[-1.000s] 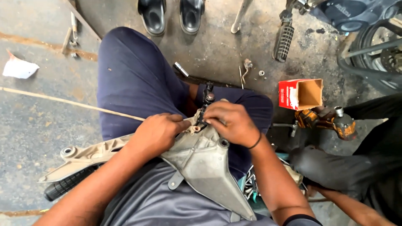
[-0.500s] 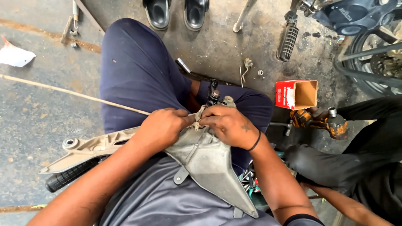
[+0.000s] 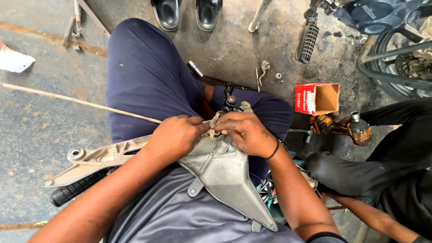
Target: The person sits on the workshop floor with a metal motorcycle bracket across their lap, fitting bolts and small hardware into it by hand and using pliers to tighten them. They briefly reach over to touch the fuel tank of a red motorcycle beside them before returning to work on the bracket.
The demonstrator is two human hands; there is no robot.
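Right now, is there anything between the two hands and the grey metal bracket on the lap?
Nothing visible. The left hand and the right hand both rest directly on the grey metal bracket, meeting at its upper end beside a small black fitting. Their fingertips hide the exact spot they work on.

bracket (image 3: 216,166): dull grey metal, scuffed | footpeg grip (image 3: 74,192) left of hands: black ribbed rubber | box (image 3: 317,98) right of hands: red cardboard | floor (image 3: 40,117): rough concrete
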